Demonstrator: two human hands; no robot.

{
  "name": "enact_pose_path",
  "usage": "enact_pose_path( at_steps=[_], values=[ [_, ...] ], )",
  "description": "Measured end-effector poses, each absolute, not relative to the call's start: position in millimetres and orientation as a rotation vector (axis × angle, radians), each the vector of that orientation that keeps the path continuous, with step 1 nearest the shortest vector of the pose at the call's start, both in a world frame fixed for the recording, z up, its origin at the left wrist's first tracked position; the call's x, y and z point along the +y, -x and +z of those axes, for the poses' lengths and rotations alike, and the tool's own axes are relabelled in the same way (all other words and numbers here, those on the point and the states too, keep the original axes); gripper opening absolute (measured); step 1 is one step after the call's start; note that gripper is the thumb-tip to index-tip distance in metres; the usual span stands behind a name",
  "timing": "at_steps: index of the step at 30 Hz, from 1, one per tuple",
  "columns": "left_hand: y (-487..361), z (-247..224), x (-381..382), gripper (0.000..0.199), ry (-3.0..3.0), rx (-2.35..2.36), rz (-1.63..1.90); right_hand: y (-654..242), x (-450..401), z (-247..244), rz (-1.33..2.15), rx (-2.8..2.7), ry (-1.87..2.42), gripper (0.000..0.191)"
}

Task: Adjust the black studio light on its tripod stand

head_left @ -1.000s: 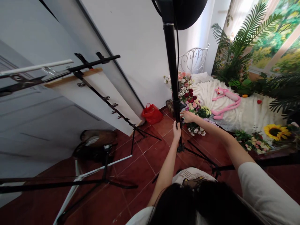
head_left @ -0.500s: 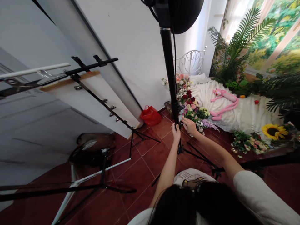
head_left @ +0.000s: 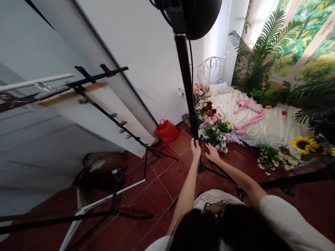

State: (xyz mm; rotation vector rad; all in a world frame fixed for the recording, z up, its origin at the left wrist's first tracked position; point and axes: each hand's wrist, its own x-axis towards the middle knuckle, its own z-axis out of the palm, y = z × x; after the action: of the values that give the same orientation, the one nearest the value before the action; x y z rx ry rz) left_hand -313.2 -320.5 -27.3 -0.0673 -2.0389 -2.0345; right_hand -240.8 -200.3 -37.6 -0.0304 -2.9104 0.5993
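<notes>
A black light stand (head_left: 185, 73) rises in front of me, with a large black lamp head (head_left: 200, 17) at its top and a cable beside the pole. My left hand (head_left: 195, 149) is wrapped round the lower part of the pole, below a black clamp knob (head_left: 196, 120). Just right of the pole, my right hand (head_left: 212, 153) has its fingers apart and holds nothing that I can see. The stand's legs spread over the red tiled floor below my hands.
A red bag (head_left: 167, 131) lies by the wall. Left are a clipped white board (head_left: 104, 120) and other stand legs (head_left: 112, 209). To the right, flowers (head_left: 213, 120) border a bed with white cloth (head_left: 274, 123) and a pink plush toy (head_left: 252, 113).
My right hand has moved down slightly, and its fingers have spread. My left hand stays on the pole. The whole view has shifted a little.
</notes>
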Motion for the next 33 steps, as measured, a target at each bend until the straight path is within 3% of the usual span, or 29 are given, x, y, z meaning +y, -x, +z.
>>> enact_pose_path(
  at_steps=[5,10,21,29,33],
  values=[
    [310,-23,-321,0.056,0.121,-2.031,-2.03,280,-200,20,0.82,-2.663,-0.22,0.069],
    [307,-19,-321,0.056,0.133,-2.017,-2.032,300,-194,63,0.741,-2.774,-0.478,0.05],
    [313,-30,-319,0.055,0.108,-2.013,-2.017,251,-181,4,0.79,-2.63,-0.351,0.049],
    [312,-28,-319,0.057,0.131,-2.011,-2.026,287,-194,44,0.829,-2.483,-0.609,0.068],
    [310,-25,-318,0.061,0.105,-2.015,-1.999,294,-206,50,0.81,-2.587,-0.619,0.058]
  ],
)
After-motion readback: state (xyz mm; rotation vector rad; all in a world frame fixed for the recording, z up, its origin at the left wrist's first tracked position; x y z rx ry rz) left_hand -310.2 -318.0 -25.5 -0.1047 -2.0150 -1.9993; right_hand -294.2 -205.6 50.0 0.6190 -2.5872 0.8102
